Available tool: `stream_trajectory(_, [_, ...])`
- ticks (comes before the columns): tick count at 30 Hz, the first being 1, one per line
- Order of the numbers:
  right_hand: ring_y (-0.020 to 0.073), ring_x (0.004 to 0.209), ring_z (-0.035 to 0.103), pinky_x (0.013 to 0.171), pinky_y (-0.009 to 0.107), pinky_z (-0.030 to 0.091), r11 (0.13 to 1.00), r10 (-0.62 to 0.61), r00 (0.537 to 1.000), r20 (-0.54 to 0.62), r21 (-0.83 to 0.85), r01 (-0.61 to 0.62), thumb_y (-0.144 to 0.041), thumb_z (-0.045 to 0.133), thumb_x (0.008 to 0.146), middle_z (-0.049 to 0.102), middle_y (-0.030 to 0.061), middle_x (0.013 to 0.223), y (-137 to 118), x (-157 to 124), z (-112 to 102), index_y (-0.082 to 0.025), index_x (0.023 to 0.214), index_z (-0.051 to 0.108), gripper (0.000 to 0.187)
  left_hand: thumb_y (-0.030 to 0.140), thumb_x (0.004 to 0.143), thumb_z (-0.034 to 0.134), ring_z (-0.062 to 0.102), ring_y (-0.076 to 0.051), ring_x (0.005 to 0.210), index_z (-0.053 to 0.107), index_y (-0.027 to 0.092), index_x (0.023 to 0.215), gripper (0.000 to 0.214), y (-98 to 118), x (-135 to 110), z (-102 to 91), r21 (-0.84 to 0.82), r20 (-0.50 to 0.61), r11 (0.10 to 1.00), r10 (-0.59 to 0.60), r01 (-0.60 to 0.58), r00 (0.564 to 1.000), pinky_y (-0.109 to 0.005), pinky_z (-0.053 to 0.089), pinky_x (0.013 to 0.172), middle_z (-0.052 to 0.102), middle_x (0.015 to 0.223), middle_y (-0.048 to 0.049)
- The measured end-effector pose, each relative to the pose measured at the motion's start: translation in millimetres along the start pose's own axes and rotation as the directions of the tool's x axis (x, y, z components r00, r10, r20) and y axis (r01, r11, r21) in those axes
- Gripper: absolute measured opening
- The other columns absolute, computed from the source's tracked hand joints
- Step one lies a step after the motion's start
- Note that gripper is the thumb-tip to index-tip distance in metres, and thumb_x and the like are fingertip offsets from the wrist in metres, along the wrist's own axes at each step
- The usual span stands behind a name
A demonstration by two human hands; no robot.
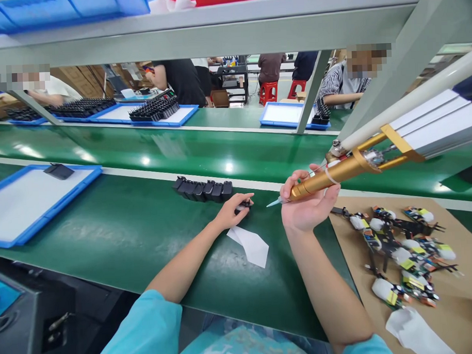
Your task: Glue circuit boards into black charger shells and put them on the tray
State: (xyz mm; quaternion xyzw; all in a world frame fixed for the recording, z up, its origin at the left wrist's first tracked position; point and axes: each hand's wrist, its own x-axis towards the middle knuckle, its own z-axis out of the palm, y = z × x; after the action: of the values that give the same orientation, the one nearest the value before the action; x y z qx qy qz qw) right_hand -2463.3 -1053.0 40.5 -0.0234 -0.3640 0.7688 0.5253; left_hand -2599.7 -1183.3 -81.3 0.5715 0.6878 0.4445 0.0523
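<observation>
My left hand (233, 212) rests on the green bench, fingers pinched round a small black plastic part (244, 204). Just beyond it lies a row of several similar black parts (203, 189). My right hand (308, 203) is wrapped round a gold dispensing pen (325, 180) whose pale tip points left toward the black part. The pen's rear joins a white tube and a white bracket at the upper right. A folded white paper (250, 243) lies between my forearms.
A brown cardboard sheet (459, 272) at the right holds several small circuit boards with white components (401, 248). A blue-rimmed white tray (28, 202) sits at the left. Beyond a green conveyor (181, 148), other people sit at trays of black parts.
</observation>
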Motion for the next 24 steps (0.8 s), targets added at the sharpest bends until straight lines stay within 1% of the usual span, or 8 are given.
stream_trajectory(5, [0.0088, 0.040, 0.048, 0.035, 0.022, 0.032, 1.000, -0.007, 1.000, 0.004, 0.012, 0.006, -0.060, 0.034, 0.082, 0.054, -0.0029, 0.071, 0.1, 0.0, 0.3, -0.024, 0.099, 0.049, 0.043, 0.012, 0.085, 0.040, 0.059, -0.015, 0.094, 0.052, 0.023, 0.126, 0.044, -1.4, 0.0, -0.5, -0.014, 0.017, 0.999, -0.029, 0.029, 0.999, -0.033, 0.048, 0.089, 0.062, 0.101, -0.0043])
stream_trajectory(8, [0.0092, 0.040, 0.048, 0.035, 0.023, 0.032, 1.000, -0.009, 1.000, 0.006, 0.011, 0.009, -0.060, 0.033, 0.082, 0.054, -0.0026, 0.071, 0.1, 0.1, -0.1, -0.024, 0.099, 0.049, 0.043, 0.013, 0.083, 0.044, 0.059, -0.016, 0.094, 0.049, 0.024, 0.129, 0.048, 0.1, -0.1, 0.9, 0.007, 0.058, 1.000, -0.003, 0.003, 0.998, -0.033, 0.048, 0.089, 0.061, 0.101, -0.0041])
stream_trajectory(11, [0.0085, 0.040, 0.048, 0.037, 0.022, 0.033, 1.000, -0.003, 1.000, 0.001, 0.001, 0.003, -0.061, 0.033, 0.082, 0.055, -0.0027, 0.072, 0.0, 0.4, -0.6, -0.024, 0.099, 0.049, 0.043, 0.017, 0.083, 0.047, 0.058, -0.017, 0.094, 0.049, 0.026, 0.131, 0.049, 2.2, 0.3, 3.5, 0.033, 0.068, 0.999, 0.019, -0.021, 0.997, -0.034, 0.048, 0.089, 0.062, 0.101, -0.0041])
stream_trajectory(13, [0.0082, 0.041, 0.048, 0.037, 0.022, 0.033, 1.000, -0.003, 1.000, -0.001, -0.003, 0.003, -0.061, 0.034, 0.082, 0.054, -0.0028, 0.072, -0.1, 0.6, -0.6, -0.024, 0.099, 0.049, 0.043, 0.016, 0.084, 0.046, 0.058, -0.017, 0.096, 0.048, 0.027, 0.131, 0.048, 2.5, 1.0, 5.6, 0.030, 0.040, 0.999, 0.013, -0.014, 0.999, -0.033, 0.048, 0.088, 0.062, 0.104, -0.0047])
stream_trajectory(17, [0.0077, 0.041, 0.048, 0.036, 0.021, 0.032, 1.000, 0.001, 1.000, -0.002, -0.008, -0.001, -0.063, 0.034, 0.081, 0.054, -0.0031, 0.071, -0.2, 0.8, -0.3, -0.024, 0.098, 0.049, 0.045, 0.015, 0.088, 0.041, 0.056, -0.016, 0.096, 0.049, 0.026, 0.131, 0.044, 1.7, 2.3, 5.1, 0.038, -0.054, 0.999, -0.009, 0.011, 0.998, -0.032, 0.049, 0.085, 0.062, 0.104, -0.0057])
stream_trajectory(19, [0.0076, 0.041, 0.048, 0.036, 0.021, 0.031, 1.000, 0.006, 1.000, -0.005, -0.009, -0.006, -0.063, 0.034, 0.081, 0.054, -0.0032, 0.071, -0.3, 0.7, -0.2, -0.025, 0.098, 0.049, 0.045, 0.017, 0.089, 0.042, 0.054, -0.018, 0.100, 0.048, 0.027, 0.132, 0.045, 2.2, 2.4, 1.1, 0.084, -0.030, 0.996, 0.017, -0.014, 0.999, -0.036, 0.045, 0.091, 0.063, 0.107, -0.0053])
stream_trajectory(21, [0.0078, 0.041, 0.048, 0.037, 0.021, 0.032, 1.000, 0.006, 1.000, -0.007, -0.011, -0.006, -0.063, 0.034, 0.081, 0.054, -0.0032, 0.072, -0.5, 0.6, -0.2, -0.025, 0.098, 0.049, 0.044, 0.019, 0.091, 0.041, 0.051, -0.020, 0.105, 0.048, 0.027, 0.133, 0.044, 3.5, 2.1, -4.0, 0.143, 0.031, 0.989, 0.035, -0.039, 0.999, -0.041, 0.040, 0.097, 0.062, 0.116, -0.0048])
stream_trajectory(24, [0.0085, 0.041, 0.048, 0.037, 0.022, 0.032, 1.000, -0.001, 1.000, -0.004, -0.003, 0.001, -0.061, 0.033, 0.082, 0.054, -0.0028, 0.071, -0.8, 0.5, -0.2, -0.024, 0.099, 0.049, 0.043, 0.024, 0.095, 0.036, 0.048, -0.022, 0.106, 0.048, 0.029, 0.134, 0.041, 5.5, 1.8, -9.1, 0.212, 0.062, 0.977, 0.004, -0.017, 0.998, -0.045, 0.037, 0.098, 0.062, 0.122, -0.0028])
